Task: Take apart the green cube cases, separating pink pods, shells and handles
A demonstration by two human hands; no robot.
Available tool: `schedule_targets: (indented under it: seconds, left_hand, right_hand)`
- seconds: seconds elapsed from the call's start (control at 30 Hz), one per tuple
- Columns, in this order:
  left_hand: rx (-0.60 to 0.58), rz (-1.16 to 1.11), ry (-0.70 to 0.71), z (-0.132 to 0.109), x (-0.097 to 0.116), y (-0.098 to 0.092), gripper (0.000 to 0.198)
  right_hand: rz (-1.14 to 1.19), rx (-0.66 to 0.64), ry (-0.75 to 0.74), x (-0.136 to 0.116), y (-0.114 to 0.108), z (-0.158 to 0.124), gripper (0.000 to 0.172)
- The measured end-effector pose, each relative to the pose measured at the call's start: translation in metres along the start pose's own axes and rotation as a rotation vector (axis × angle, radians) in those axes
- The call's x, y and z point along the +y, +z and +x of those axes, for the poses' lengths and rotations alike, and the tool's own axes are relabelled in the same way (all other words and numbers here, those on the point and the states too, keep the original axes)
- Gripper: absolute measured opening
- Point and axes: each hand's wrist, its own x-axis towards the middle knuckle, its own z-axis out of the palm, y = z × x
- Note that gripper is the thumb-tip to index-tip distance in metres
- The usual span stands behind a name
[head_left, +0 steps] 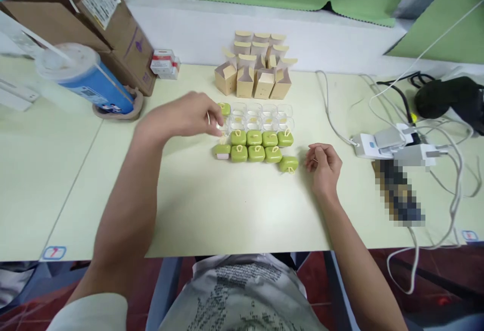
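My left hand (189, 118) hovers over the left end of a cluster of small cases, its fingers pinched on a clear plastic case (223, 127). Several green cases with yellow loops (257, 145) lie in two rows on the pale table (227, 210). Behind them stands a row of clear cases (264, 112), with one green case (224, 108) at its left end. A green lid on a pink base (221, 151) sits at the front left. My right hand (323, 166) rests on the table in a loose curl beside a lone green case (289, 163).
Several small tan cardboard boxes (257, 69) stand open behind the cases. A blue cup with a lid and straw (86, 76) and a brown carton (94, 18) are at the back left. White cables and chargers (397, 142) sprawl on the right.
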Motion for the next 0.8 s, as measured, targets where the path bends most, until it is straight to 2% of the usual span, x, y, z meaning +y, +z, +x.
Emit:
schedule_targets:
  seconds: [0.07, 0.13, 0.23, 0.4, 0.5, 0.6, 0.7, 0.8]
  left_hand:
    - [-0.139, 0.113, -0.056, -0.004, 0.012, 0.006, 0.04]
    - [-0.207, 0.173, -0.079, -0.004, 0.019, 0.013, 0.041]
    - [-0.249, 0.146, -0.043, -0.001, 0.024, 0.018, 0.036]
    - [-0.306, 0.058, 0.023, -0.002, 0.029, 0.013, 0.007]
    - [-0.321, 0.056, 0.064, -0.009, 0.03, 0.006, 0.008]
    - [-0.242, 0.043, 0.101, -0.025, 0.026, -0.009, 0.011]
    - [-0.016, 0.071, 0.051, -0.038, 0.014, -0.023, 0.019]
    - [0.173, 0.138, 0.015, -0.036, 0.002, -0.026, 0.021]
  right_hand:
    - [-0.004, -0.003, -0.006, -0.001, 0.0, 0.0, 0.041]
    - [-0.011, -0.007, -0.018, 0.0, 0.0, 0.0, 0.039]
    - [-0.011, -0.015, -0.012, 0.001, 0.0, 0.0, 0.036]
    - [-0.01, -0.026, 0.008, 0.0, 0.0, 0.0, 0.037]
    - [-0.005, -0.024, 0.009, 0.0, 0.0, 0.0, 0.036]
    - [-0.002, -0.027, 0.012, -0.002, 0.001, 0.0, 0.032]
    - [0.0, -0.028, 0.024, -0.004, 0.003, -0.001, 0.031]
    - [-0.005, -0.027, 0.033, -0.006, 0.004, -0.001, 0.033]
